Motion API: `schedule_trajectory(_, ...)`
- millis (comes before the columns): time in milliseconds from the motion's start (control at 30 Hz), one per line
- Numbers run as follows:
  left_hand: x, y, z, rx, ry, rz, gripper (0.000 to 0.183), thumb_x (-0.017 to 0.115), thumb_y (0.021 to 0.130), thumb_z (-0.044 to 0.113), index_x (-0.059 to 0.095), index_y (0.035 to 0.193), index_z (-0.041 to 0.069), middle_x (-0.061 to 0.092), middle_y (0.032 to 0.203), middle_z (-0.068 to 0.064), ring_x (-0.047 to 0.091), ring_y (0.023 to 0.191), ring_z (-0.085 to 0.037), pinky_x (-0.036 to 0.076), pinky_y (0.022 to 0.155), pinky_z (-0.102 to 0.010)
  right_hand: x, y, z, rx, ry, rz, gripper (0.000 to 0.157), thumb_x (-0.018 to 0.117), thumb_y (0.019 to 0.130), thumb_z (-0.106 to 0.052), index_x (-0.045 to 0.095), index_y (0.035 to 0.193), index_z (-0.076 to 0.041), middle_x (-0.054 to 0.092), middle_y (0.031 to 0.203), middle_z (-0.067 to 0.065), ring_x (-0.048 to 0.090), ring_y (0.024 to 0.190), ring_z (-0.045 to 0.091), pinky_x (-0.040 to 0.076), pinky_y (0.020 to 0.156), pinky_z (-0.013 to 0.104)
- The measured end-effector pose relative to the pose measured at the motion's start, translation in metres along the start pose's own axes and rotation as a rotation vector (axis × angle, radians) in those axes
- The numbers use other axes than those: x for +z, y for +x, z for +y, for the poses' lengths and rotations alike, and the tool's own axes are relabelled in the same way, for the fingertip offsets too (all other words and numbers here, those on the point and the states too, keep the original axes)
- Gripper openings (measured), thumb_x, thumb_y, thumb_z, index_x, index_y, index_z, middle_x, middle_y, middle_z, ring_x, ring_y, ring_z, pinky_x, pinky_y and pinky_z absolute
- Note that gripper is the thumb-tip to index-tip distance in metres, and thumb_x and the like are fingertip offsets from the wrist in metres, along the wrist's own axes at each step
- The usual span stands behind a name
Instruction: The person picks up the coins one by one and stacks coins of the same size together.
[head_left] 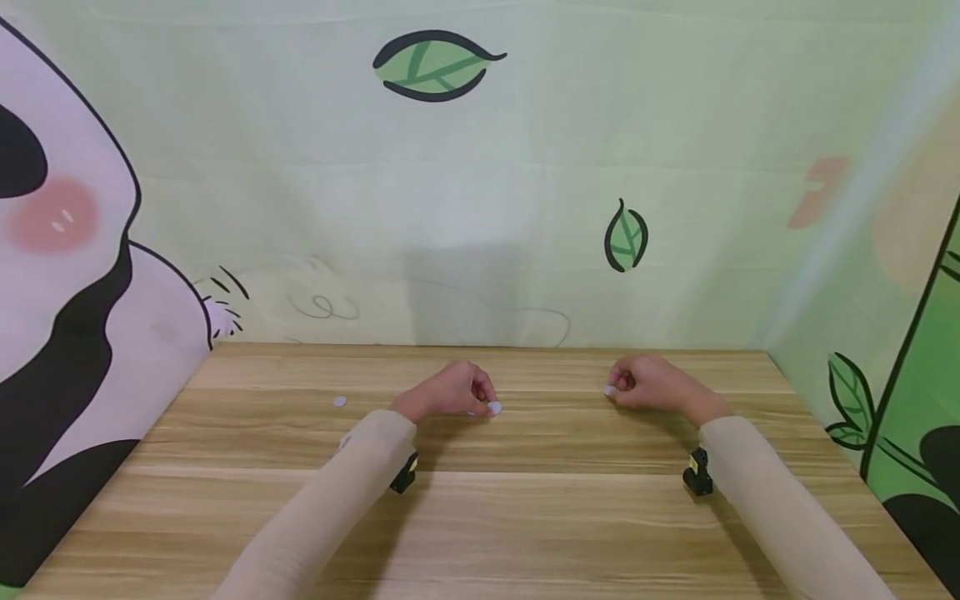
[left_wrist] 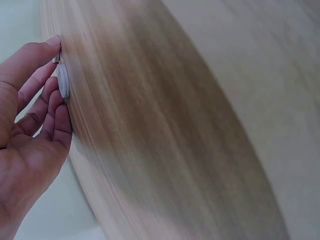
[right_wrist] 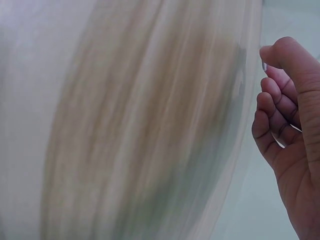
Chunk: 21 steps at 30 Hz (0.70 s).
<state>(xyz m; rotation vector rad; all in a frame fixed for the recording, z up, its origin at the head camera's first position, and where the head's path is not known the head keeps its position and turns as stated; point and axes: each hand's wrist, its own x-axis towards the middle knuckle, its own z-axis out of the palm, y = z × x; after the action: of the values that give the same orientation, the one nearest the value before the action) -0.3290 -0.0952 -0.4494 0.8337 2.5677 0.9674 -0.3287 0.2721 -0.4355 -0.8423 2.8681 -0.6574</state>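
My left hand (head_left: 453, 390) pinches a small white disc (head_left: 494, 407) between thumb and forefinger, low over the wooden table. A second white disc (left_wrist: 63, 81), seemingly in a small stack, shows by the other curled fingers in the left wrist view. To the right, my right hand (head_left: 651, 383) holds another white disc (head_left: 610, 390) at the tips of thumb and forefinger. Only a thin edge of that disc (right_wrist: 264, 66) shows in the right wrist view, where the remaining fingers (right_wrist: 270, 102) are curled.
One white disc (head_left: 340, 401) lies on the wooden table (head_left: 555, 525) left of my left hand. Another pale disc (head_left: 345, 440) is partly hidden by the left sleeve (head_left: 322, 492). Behind the table hangs a pale green backdrop (head_left: 300, 150) printed with leaves and a panda.
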Motion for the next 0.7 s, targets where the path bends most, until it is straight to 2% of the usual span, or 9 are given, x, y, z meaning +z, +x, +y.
schedule_trajectory(533, -0.002, -0.005, 0.007, -0.037, -0.005, 0.0, 0.01, 0.082, 0.085, 0.008, 0.074, 0.089, 0.004, 0.068, 0.083, -0.001, 0.057, 0.076, -0.01, 0.048, 0.067, -0.02, 0.004, 0.009, -0.013, -0.101, -0.017, 0.026, 0.011, 0.077, 0.083, -0.016, 0.069, 0.086, -0.01, 0.06, 0.076, -0.007, 0.053, 0.072, 0.008, 0.046, 0.067, 0.025)
schedule_trajectory(700, -0.001, -0.004, 0.007, -0.035, 0.005, -0.002, 0.011, 0.082, 0.085, 0.009, 0.074, 0.089, 0.004, 0.069, 0.084, -0.001, 0.057, 0.076, -0.01, 0.048, 0.067, -0.02, 0.006, 0.013, -0.015, -0.109, -0.014, 0.023, 0.01, 0.078, 0.083, -0.015, 0.069, 0.086, -0.011, 0.059, 0.076, -0.008, 0.052, 0.071, 0.006, 0.045, 0.066, 0.024)
